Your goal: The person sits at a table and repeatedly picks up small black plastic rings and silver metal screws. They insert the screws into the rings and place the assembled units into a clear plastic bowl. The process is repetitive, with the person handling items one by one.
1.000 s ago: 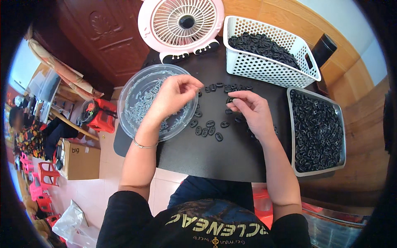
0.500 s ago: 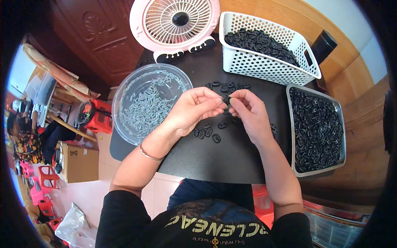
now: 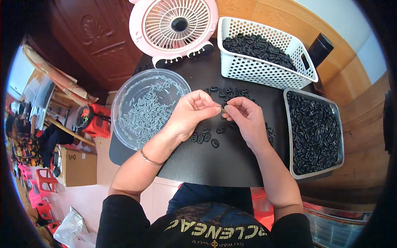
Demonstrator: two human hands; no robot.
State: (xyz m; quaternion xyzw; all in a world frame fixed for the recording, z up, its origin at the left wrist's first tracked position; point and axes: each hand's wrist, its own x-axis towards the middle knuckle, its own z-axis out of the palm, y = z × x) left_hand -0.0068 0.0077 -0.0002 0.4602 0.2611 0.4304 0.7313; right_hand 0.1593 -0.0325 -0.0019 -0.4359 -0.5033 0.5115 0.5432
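My left hand (image 3: 191, 115) and my right hand (image 3: 243, 118) meet fingertip to fingertip above the black table (image 3: 231, 161). Between the pinched fingers sits a small piece (image 3: 223, 110), too small to tell its exact form. Several small black oval parts (image 3: 206, 136) lie loose on the table under and beside both hands. A clear round bowl (image 3: 124, 136) holding many small pale metal pieces stands just left of my left hand.
A white perforated basket (image 3: 264, 70) of black parts stands at the back right. A grey metal tray (image 3: 289, 124) full of black parts lies at the right. A pink table fan (image 3: 173, 27) faces up at the back. Red stools (image 3: 95, 120) and a cardboard box (image 3: 76, 167) stand on the floor left.
My left hand came from the bowl's rim over to the right and met my right hand, which lifted slightly off the table; fingertips are now pinched together.
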